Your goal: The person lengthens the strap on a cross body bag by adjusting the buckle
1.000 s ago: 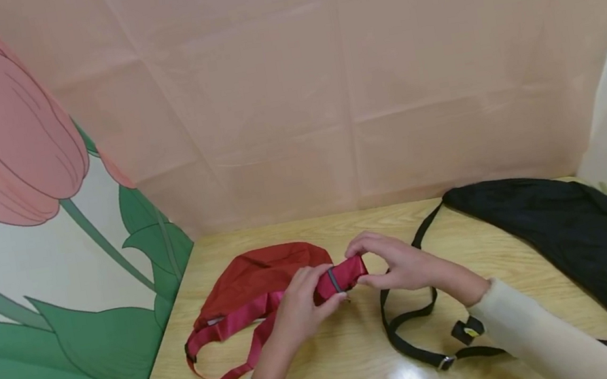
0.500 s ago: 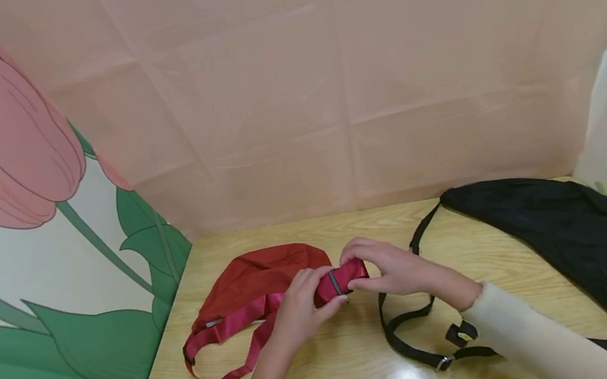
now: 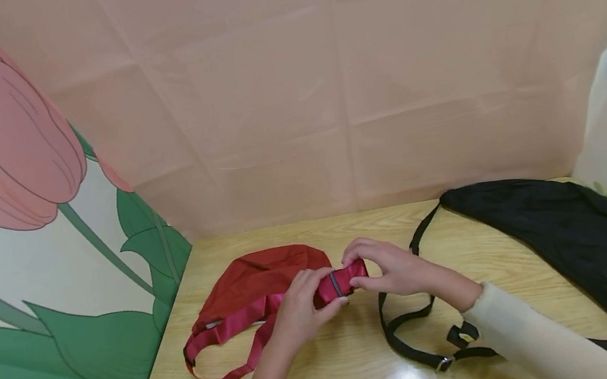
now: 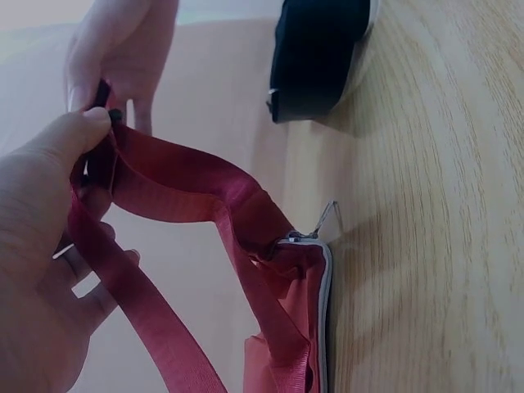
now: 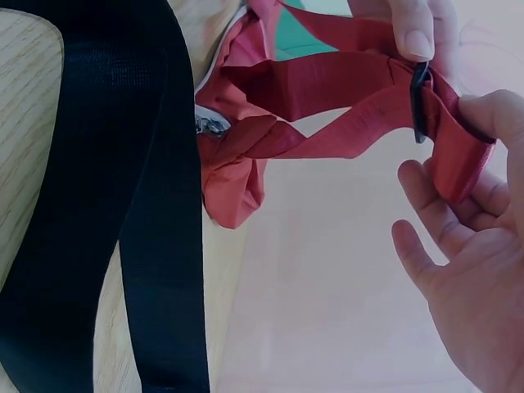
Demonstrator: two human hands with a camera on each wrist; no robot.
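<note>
A red waist bag (image 3: 268, 269) lies on the table at centre left, and its crimson strap (image 3: 242, 365) loops out toward the near side. My left hand (image 3: 294, 317) pinches the strap beside a dark slider buckle (image 3: 336, 283), just above the bag's right end. On the other side of that buckle, my right hand (image 3: 390, 268) holds the folded strap end (image 5: 463, 160) between thumb and fingers. The right wrist view shows the buckle's bar with the strap threaded around it. Below, in the left wrist view, the bag's zipper pull (image 4: 327, 214) hangs free.
A large black bag (image 3: 573, 233) lies at the right of the wooden table (image 3: 350, 374). Its black strap (image 3: 418, 350) curves under my right forearm. A pink sheet (image 3: 327, 113) stands behind the table, and a tulip-printed panel (image 3: 42, 270) borders the left.
My right hand has shifted slightly left, nearer the buckle and my left hand. The left hand stays in place on the strap. Both bags lie as before.
</note>
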